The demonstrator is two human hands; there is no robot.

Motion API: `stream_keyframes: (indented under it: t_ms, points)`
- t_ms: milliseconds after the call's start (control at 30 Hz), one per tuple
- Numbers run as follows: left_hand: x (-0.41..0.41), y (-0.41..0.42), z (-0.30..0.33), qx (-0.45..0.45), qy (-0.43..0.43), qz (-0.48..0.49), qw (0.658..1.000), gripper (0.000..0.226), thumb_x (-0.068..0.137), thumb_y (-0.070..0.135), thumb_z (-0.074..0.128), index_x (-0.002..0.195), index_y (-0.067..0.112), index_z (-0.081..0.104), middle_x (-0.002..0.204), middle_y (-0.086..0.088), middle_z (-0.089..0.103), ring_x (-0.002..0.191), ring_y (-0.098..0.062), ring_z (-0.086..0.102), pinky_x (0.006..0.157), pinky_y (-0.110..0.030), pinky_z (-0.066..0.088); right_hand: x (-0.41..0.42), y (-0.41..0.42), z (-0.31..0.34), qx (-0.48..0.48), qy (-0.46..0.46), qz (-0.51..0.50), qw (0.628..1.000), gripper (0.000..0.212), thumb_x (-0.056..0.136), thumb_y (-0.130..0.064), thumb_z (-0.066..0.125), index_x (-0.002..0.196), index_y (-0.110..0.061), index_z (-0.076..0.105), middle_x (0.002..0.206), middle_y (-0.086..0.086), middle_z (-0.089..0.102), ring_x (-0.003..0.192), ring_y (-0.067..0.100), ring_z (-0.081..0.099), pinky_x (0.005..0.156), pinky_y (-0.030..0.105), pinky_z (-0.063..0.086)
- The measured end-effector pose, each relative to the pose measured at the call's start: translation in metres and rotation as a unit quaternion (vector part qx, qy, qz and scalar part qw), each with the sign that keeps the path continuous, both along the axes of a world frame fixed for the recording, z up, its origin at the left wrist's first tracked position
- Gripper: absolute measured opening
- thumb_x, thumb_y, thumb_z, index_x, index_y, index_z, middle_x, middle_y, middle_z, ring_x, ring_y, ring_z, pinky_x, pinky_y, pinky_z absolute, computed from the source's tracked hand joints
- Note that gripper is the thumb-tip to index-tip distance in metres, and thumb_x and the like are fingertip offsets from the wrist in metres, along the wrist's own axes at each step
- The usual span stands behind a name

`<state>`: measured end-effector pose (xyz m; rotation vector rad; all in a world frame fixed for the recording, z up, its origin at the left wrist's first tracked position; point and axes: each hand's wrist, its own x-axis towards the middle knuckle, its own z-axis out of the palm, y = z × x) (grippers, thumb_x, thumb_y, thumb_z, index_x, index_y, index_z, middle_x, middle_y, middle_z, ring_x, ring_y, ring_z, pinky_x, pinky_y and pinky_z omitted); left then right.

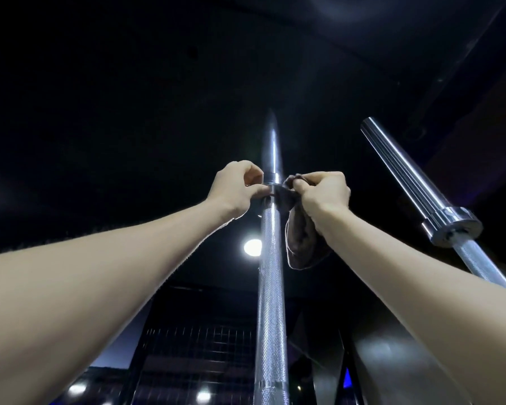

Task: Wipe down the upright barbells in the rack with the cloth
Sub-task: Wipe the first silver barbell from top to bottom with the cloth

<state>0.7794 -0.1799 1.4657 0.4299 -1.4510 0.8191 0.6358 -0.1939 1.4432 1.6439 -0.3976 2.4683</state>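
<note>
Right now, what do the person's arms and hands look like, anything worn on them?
Both forearms are bare as far as the view shows, with no sleeves. The left hand and right hand have no gloves, and no rings, watch or wristbands are visible. No markings show.

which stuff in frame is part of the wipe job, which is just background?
In play:
- centre barbell, upright
- cloth, looped around it at the collar
- left hand and right hand, each pinching a cloth end

Background:
- second barbell at right, untouched
- round light
</note>
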Motion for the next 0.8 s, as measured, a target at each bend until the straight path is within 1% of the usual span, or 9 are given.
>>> stream_keyframes:
  t_ms: [100, 200, 267, 333, 467, 567, 667, 733, 800]
  points:
    - [-0.003, -0.002, -0.004, 0.006, -0.007, -0.019, 1.000, 0.023, 0.081, 0.024, 0.075, 0.095, 0.009, 0.064, 0.097, -0.005, 0.066, 0.093, -0.019, 0.060, 0.083, -0.028, 0.045, -0.004, -0.003, 0.001, 0.011, -0.007, 0.004, 1.000, 0.006, 0.089, -0.027, 0.066, 0.088, -0.026, 0.072, 0.100, 0.001, 0.070, 0.095, 0.020, 0.064, 0.077, 0.023, 0.042]
    - [-0.007, -0.002, -0.005, -0.007, -0.011, 0.024, 1.000, 0.028, 0.081, 0.031, 0.074, 0.096, 0.011, 0.061, 0.096, -0.004, 0.064, 0.090, -0.018, 0.058, 0.076, -0.023, 0.043, 0.003, 0.008, -0.002, -0.037, 0.013, -0.139, 0.990, 0.017, 0.092, -0.034, 0.059, 0.102, -0.030, 0.072, 0.112, 0.000, 0.066, 0.104, 0.027, 0.061, 0.076, 0.026, 0.038]
    - [-0.009, 0.000, -0.004, -0.015, -0.003, 0.041, 0.999, 0.029, 0.081, 0.032, 0.073, 0.096, 0.012, 0.059, 0.090, -0.002, 0.061, 0.081, -0.017, 0.054, 0.067, -0.022, 0.041, 0.013, 0.015, -0.007, -0.087, 0.049, -0.266, 0.959, 0.020, 0.094, -0.036, 0.053, 0.106, -0.033, 0.069, 0.117, -0.002, 0.060, 0.106, 0.028, 0.058, 0.074, 0.028, 0.035]
    - [-0.008, 0.001, -0.002, -0.015, 0.000, 0.015, 1.000, 0.026, 0.081, 0.029, 0.073, 0.094, 0.011, 0.060, 0.086, -0.001, 0.060, 0.077, -0.016, 0.052, 0.071, -0.027, 0.043, 0.018, 0.018, -0.007, -0.108, 0.060, -0.301, 0.946, 0.020, 0.095, -0.037, 0.052, 0.107, -0.033, 0.068, 0.118, -0.003, 0.059, 0.106, 0.028, 0.057, 0.073, 0.027, 0.033]
    - [-0.002, -0.004, -0.001, 0.016, -0.011, -0.115, 0.993, 0.026, 0.075, 0.025, 0.079, 0.085, 0.009, 0.061, 0.080, -0.003, 0.059, 0.075, -0.019, 0.054, 0.081, -0.043, 0.051, 0.008, 0.013, 0.002, -0.058, -0.006, -0.076, 0.995, 0.016, 0.090, -0.036, 0.061, 0.100, -0.033, 0.073, 0.109, -0.005, 0.068, 0.102, 0.021, 0.062, 0.075, 0.021, 0.037]
    - [0.000, -0.014, -0.006, 0.038, 0.009, -0.207, 0.978, 0.022, 0.072, 0.028, 0.078, 0.080, 0.018, 0.059, 0.086, 0.001, 0.058, 0.087, -0.023, 0.057, 0.087, -0.052, 0.053, 0.004, -0.001, 0.006, -0.021, -0.029, 0.075, 0.997, 0.011, 0.086, -0.028, 0.068, 0.076, -0.027, 0.074, 0.088, -0.006, 0.070, 0.086, 0.014, 0.063, 0.074, 0.020, 0.042]
    - [0.000, -0.018, -0.014, 0.070, 0.003, -0.257, 0.964, 0.012, 0.084, 0.021, 0.068, 0.087, 0.019, 0.056, 0.095, 0.002, 0.055, 0.092, -0.019, 0.055, 0.092, -0.050, 0.052, 0.003, -0.015, 0.016, 0.008, -0.048, 0.179, 0.983, 0.024, 0.079, -0.019, 0.076, 0.057, -0.025, 0.065, 0.076, -0.002, 0.069, 0.082, 0.016, 0.068, 0.083, 0.028, 0.055]
    - [0.004, -0.016, -0.019, 0.098, -0.020, -0.205, 0.974, 0.014, 0.091, 0.024, 0.061, 0.100, 0.016, 0.054, 0.106, 0.001, 0.055, 0.093, -0.015, 0.055, 0.091, -0.041, 0.050, 0.002, -0.015, 0.019, 0.022, -0.048, 0.178, 0.983, 0.016, 0.078, -0.018, 0.076, 0.064, -0.021, 0.069, 0.083, 0.002, 0.072, 0.084, 0.017, 0.068, 0.086, 0.031, 0.055]
    - [0.007, -0.011, -0.016, 0.073, -0.035, -0.049, 0.996, 0.027, 0.090, 0.032, 0.062, 0.108, 0.014, 0.053, 0.114, 0.000, 0.054, 0.097, -0.013, 0.057, 0.091, -0.031, 0.048, -0.001, -0.009, 0.017, 0.029, -0.044, 0.126, 0.991, 0.014, 0.081, -0.021, 0.073, 0.068, -0.023, 0.068, 0.090, 0.002, 0.072, 0.086, 0.017, 0.067, 0.082, 0.025, 0.052]
